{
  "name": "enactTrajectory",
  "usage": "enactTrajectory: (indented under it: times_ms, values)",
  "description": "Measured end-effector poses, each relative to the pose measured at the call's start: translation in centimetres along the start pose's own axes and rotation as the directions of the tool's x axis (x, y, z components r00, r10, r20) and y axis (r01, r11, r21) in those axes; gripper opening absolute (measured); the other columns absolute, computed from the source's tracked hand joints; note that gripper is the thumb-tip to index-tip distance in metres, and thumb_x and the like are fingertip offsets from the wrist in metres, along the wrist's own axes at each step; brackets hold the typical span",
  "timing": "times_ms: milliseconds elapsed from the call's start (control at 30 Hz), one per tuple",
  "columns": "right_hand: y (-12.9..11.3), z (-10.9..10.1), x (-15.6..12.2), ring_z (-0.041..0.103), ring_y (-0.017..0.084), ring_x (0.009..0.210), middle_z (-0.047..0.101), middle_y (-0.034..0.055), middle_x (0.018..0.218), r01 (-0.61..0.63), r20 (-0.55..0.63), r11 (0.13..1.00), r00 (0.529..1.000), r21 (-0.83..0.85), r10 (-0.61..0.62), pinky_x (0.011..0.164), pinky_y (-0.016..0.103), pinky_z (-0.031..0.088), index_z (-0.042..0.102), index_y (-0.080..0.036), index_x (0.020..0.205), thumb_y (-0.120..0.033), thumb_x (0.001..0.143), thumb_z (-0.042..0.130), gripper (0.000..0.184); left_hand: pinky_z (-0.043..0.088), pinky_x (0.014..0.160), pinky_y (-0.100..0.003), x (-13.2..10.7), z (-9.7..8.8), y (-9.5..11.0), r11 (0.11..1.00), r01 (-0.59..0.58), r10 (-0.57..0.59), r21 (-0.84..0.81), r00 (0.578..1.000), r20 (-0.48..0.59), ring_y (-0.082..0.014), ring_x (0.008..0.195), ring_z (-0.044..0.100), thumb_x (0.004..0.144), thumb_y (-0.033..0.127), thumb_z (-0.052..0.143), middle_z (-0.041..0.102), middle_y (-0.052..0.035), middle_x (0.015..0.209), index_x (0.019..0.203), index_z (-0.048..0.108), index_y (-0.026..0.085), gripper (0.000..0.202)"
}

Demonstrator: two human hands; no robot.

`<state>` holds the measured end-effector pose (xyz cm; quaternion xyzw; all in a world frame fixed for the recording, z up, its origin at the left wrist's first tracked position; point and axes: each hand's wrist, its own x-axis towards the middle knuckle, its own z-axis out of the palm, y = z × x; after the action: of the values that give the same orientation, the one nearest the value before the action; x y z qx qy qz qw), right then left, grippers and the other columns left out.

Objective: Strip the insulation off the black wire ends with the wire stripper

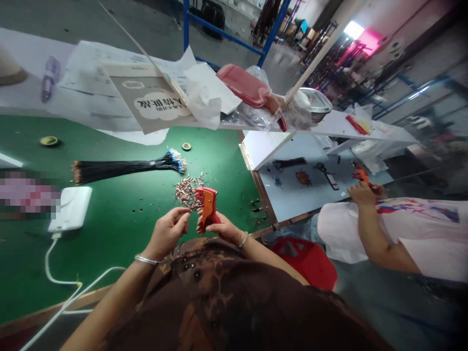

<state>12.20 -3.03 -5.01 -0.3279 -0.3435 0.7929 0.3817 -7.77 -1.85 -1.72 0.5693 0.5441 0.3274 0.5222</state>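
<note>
While the person's right hand (214,228) closes around the grip of an orange plastic wire-stripping tool (207,207), held upright at lower centre of the frame, the left hand (167,233) sits just beside it, its thumb and fingertips (185,213) pressed together in a pinch on something too thin to make out. Directly behind the tool, touching distance from the left fingertips, lies a loose heap of small copper-coloured wire clippings (186,191) on a green work mat (120,243). Further up the mat, toward the left, stretches a long bundle of black insulated wires (120,170) with blue and silver ends fanned out, near two rolls of tape, a larger yellow-cored roll (49,141) and a small one (186,146). A flat white power adapter (70,208) with a white cable (47,263) rests at the mat's left side. At right of the frame, a co-worker's hand (363,193) holds a second orange tool (360,174) above a pale blue work surface (292,200), and a red plastic stool (307,261) stands on the floor below.
</note>
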Motion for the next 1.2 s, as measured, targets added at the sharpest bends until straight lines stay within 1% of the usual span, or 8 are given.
enactTrajectory:
  times_ms: [200,300,400,500,667,833,1033,1200]
  values:
    - [0.6,-0.2,-0.2,0.062,0.017,0.086,0.061,0.0038,0.095,0.059,-0.008,0.995,0.998,-0.078,-0.060,0.085,0.033,0.048,0.054,-0.017,0.116,-0.025,0.067,0.081,0.057,0.041,0.049,-0.023,0.0,0.8,0.7,0.999,-0.002,-0.001,0.041,0.997,0.078,-0.0122,0.046,0.052,0.084,0.050,0.052,0.059,0.0021,0.053,0.095,0.063,0.016,0.038]
    - [1.1,-0.4,-0.2,0.061,0.018,0.088,0.061,0.0040,0.096,0.052,-0.010,0.994,0.999,-0.097,-0.053,0.088,0.034,0.047,0.055,-0.017,0.110,-0.028,0.066,0.082,0.053,0.040,0.050,-0.022,0.2,1.1,1.0,0.997,-0.034,0.028,0.070,0.995,0.095,-0.0119,0.047,0.052,0.084,0.048,0.052,0.059,0.0024,0.053,0.094,0.065,0.017,0.035]
    - [1.3,-0.4,-0.2,0.061,0.019,0.089,0.062,0.0049,0.096,0.053,0.006,0.992,0.999,-0.113,-0.053,0.090,0.036,0.046,0.056,-0.016,0.104,-0.031,0.066,0.082,0.048,0.041,0.053,-0.023,0.3,1.1,1.3,0.989,-0.061,0.048,0.132,0.993,0.104,-0.0121,0.049,0.053,0.085,0.045,0.051,0.061,0.0020,0.055,0.092,0.065,0.017,0.032]
    - [1.3,-0.3,-0.2,0.061,0.019,0.088,0.063,0.0052,0.095,0.060,0.011,0.990,0.998,-0.126,-0.059,0.088,0.035,0.047,0.056,-0.016,0.104,-0.031,0.066,0.081,0.048,0.040,0.055,-0.023,0.5,1.0,1.7,0.974,-0.084,0.061,0.211,0.992,0.113,-0.0125,0.051,0.055,0.086,0.042,0.049,0.064,0.0010,0.059,0.089,0.065,0.018,0.028]
    - [1.2,0.0,0.0,0.061,0.019,0.085,0.062,0.0041,0.091,0.052,-0.029,0.989,0.998,-0.139,-0.056,0.086,0.034,0.048,0.056,-0.016,0.104,-0.036,0.065,0.081,0.050,0.035,0.056,-0.024,0.5,0.7,2.7,0.897,-0.176,0.124,0.406,0.981,0.152,-0.0136,0.054,0.055,0.088,0.036,0.043,0.065,-0.0025,0.065,0.075,0.060,0.018,0.027]
    - [1.5,0.0,0.2,0.060,0.019,0.082,0.062,0.0033,0.087,0.041,-0.065,0.989,0.997,-0.142,-0.051,0.081,0.033,0.050,0.057,-0.016,0.100,-0.042,0.065,0.081,0.050,0.033,0.057,-0.027,0.6,0.7,2.8,0.792,-0.236,0.151,0.564,0.969,0.194,-0.0170,0.058,0.057,0.092,0.033,0.038,0.066,-0.0054,0.069,0.078,0.058,0.018,0.029]
    - [1.7,0.0,0.6,0.059,0.015,0.077,0.061,0.0024,0.083,0.071,-0.081,0.980,0.993,-0.188,-0.087,0.074,0.029,0.050,0.055,-0.017,0.098,-0.047,0.070,0.078,0.047,0.032,0.057,-0.028,0.6,0.8,2.9,0.702,-0.296,0.156,0.648,0.952,0.265,-0.0189,0.062,0.061,0.094,0.029,0.038,0.068,-0.0071,0.075,0.083,0.058,0.017,0.026]
    - [1.9,0.3,0.7,0.057,0.013,0.068,0.059,0.0008,0.076,0.078,-0.131,0.963,0.985,-0.257,-0.115,0.068,0.028,0.049,0.054,-0.016,0.096,-0.052,0.071,0.076,0.049,0.035,0.059,-0.028,0.9,0.9,2.9,0.704,-0.313,0.147,0.638,0.943,0.300,-0.0194,0.065,0.062,0.095,0.026,0.039,0.069,-0.0067,0.077,0.087,0.059,0.017,0.024]
